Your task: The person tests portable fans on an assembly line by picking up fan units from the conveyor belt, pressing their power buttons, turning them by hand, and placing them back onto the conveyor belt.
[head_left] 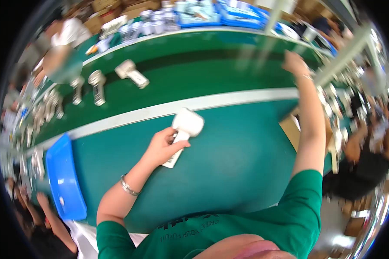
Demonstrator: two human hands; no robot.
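The person's left hand is closed around the handle of a white handheld device, out over the near bench. Its rounded head points up and to the right, towards the pale rail; the handle slants down to the left, so the long axis runs diagonally. I can't tell whether the handle's end touches the bench top.

The right hand is stretched far forward, past the rail and over the green belt, just beside a slanting post. Similar white devices lie along the belt to the left. A long blue tray sits at the bench's left, and cardboard lies partly behind the right forearm.

The left fingers hide the middle of the handle, and I can't read its dark marking. The right hand is blurred; whether it is open or gripping something, I cannot tell. Co-workers at both sides are cut off by the dark rounded edge.
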